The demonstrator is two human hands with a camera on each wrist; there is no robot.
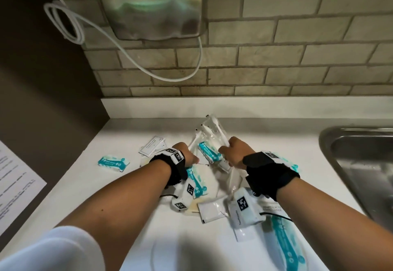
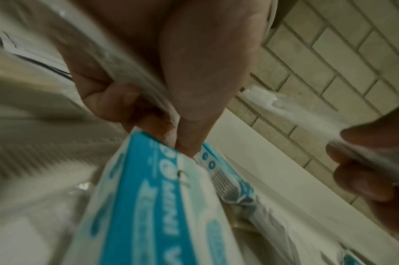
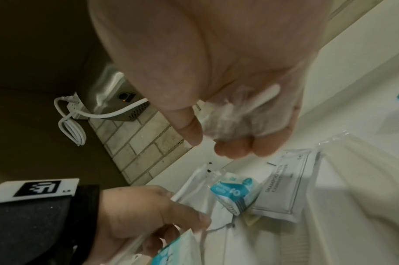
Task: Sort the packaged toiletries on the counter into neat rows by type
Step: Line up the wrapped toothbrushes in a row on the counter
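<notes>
A heap of packaged toiletries lies on the white counter (image 1: 131, 196). My left hand (image 1: 192, 156) pinches a clear toothbrush packet (image 2: 135, 75) between thumb and curled fingers, just above a teal wipes pack (image 2: 144, 197). My right hand (image 1: 225, 149) grips another clear toothbrush packet (image 3: 239, 114), its fingers curled round it. More clear toothbrush packets (image 1: 209, 129) stick out behind both hands. A teal wipes pack (image 1: 209, 152) sits between the hands, and another (image 1: 110, 162) lies alone to the left. Shampoo sachets (image 1: 153, 147) lie behind the left wrist.
A steel sink (image 1: 331, 143) is set into the counter on the right. A metal hand dryer (image 1: 148, 9) with a looping white cord (image 1: 136, 62) hangs on the tiled wall. A printed sheet (image 1: 17, 185) is stuck to the dark left panel.
</notes>
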